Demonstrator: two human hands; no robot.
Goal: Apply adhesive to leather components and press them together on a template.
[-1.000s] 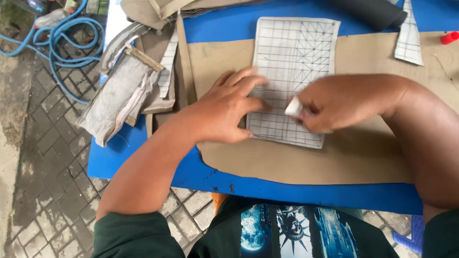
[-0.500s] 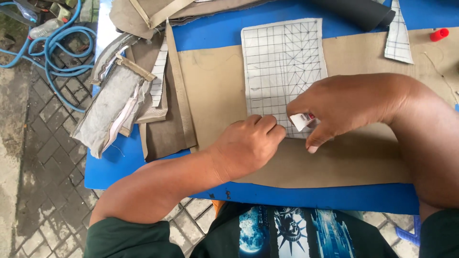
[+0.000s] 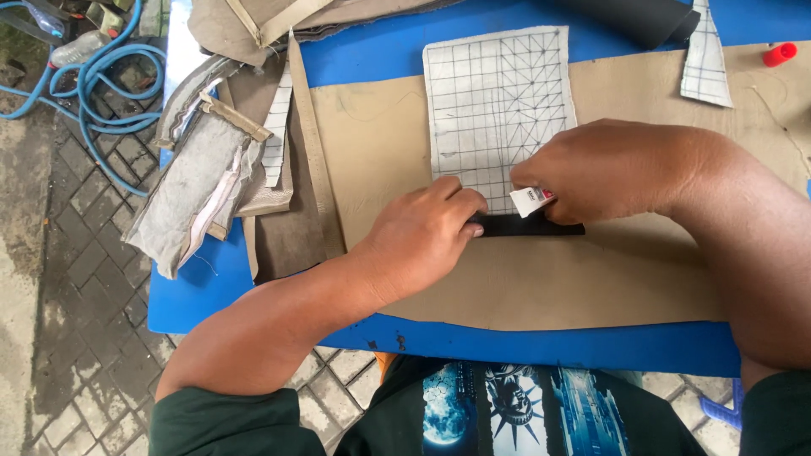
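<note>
At the grid template's (image 3: 498,110) lower edge, both hands pinch: left (image 3: 422,241) black strip (image 3: 528,226), right (image 3: 604,173) white chalk (image 3: 530,201).

This is an outdoor craft workshop, the kind where upholstery or leather goods are cut by hand. A blue table (image 3: 253,295) stands on grey paving bricks (image 3: 76,279), with bare concrete beside them. A large tan sheet of leather-like material (image 3: 524,287) is spread across the table, and a white pattern piece ruled with a grid (image 3: 498,101) lies on it. Offcuts and padded scraps (image 3: 203,169) are heaped at the table's edge. A coiled blue hose (image 3: 93,84) lies on the ground near a plastic bottle (image 3: 76,46).
</note>
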